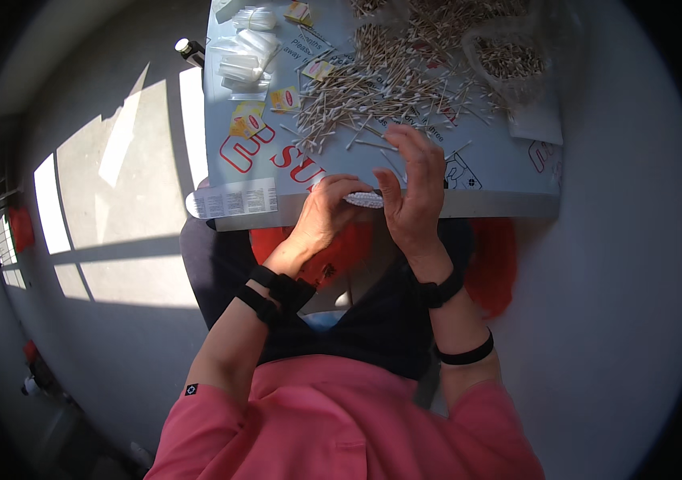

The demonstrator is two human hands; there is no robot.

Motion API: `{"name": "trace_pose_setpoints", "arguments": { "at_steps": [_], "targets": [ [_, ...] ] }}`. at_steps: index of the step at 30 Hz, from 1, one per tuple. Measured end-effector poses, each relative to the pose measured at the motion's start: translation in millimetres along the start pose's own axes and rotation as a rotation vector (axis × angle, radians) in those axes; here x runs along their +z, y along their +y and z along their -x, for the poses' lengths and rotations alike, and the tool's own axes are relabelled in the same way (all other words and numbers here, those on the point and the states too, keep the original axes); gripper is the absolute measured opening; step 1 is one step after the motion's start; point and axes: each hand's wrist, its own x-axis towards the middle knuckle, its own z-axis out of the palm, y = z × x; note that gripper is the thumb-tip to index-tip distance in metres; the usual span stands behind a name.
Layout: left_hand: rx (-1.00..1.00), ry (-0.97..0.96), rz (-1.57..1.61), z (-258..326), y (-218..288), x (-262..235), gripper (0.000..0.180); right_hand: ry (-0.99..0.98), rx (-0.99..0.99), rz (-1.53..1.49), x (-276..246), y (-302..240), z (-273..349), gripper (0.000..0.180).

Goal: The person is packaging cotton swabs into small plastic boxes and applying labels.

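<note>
My left hand [326,210], at the near edge of the board, is closed round a bundle of cotton swabs [365,199]. The white tips of the bundle face my right hand and lie packed side by side; its sticks are hidden in my fingers. My right hand [416,192] is raised just right of the tips, thumb and fingers apart, with nothing in it. Beyond both hands spreads a large loose heap of wooden-stick cotton swabs [381,88], pointing in all directions.
Clear plastic packets [246,60] are stacked at the far left of the board [509,180], with small yellow cards [246,120] nearby. An open plastic bag of swabs [509,58] stands at the far right. A printed white strip [233,200] overhangs the near left corner.
</note>
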Motion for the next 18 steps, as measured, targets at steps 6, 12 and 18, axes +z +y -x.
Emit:
{"name": "trace_pose_setpoints", "arguments": {
  "at_steps": [6,12,18],
  "targets": [
    [0.094,0.05,-0.015,-6.0,-6.5,2.3,0.042,-0.115,-0.132,0.279,24.3,6.5,-1.6,0.055],
    [0.234,0.123,-0.118,-2.9,-13.6,7.3,0.034,-0.148,-0.128,0.381,37.4,0.2,-11.6,0.063],
    [0.197,0.082,-0.076,-1.8,-10.2,8.2,0.034,-0.168,-0.188,0.468,42.7,-0.9,-16.8,0.063]
  ]
}}
